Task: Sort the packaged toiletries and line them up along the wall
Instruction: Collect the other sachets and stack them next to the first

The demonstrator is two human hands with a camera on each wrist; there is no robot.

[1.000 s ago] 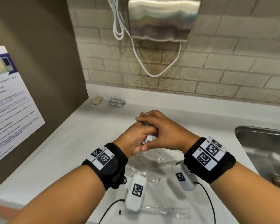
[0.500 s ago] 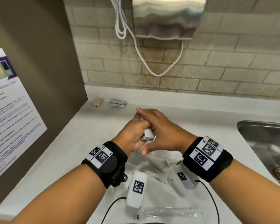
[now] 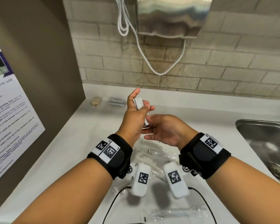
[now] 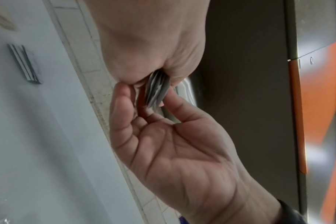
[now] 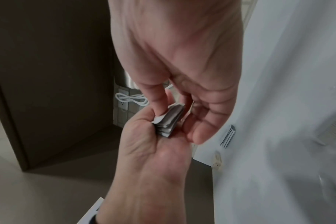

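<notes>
My left hand [image 3: 142, 103] holds a stack of thin grey-white sachets [image 3: 138, 101] upright above the white counter [image 3: 87, 135], close to the back wall. My right hand [image 3: 148, 125] sits just below it, palm turned up. Its thumb and fingers pinch the stack's lower end [image 4: 156, 89]. In the right wrist view the right thumb [image 5: 155, 97] presses on the stack [image 5: 171, 119], which lies against the left palm. A second stack of grey sachets [image 3: 117, 101] and a small beige packet [image 3: 96, 101] lie side by side along the wall.
Clear-wrapped combs [image 3: 152, 144] and a wrapped toothbrush [image 3: 173, 213] lie on the counter under my wrists. A steel sink [image 3: 265, 143] is at the right. A brown panel with a poster [image 3: 14, 118] closes the left side. A hand dryer [image 3: 173, 16] with a white cord hangs above.
Both hands were clasped over the stack. The left hand has since lifted it toward the wall and turned it upright, and the right hand has dropped below it with its palm up.
</notes>
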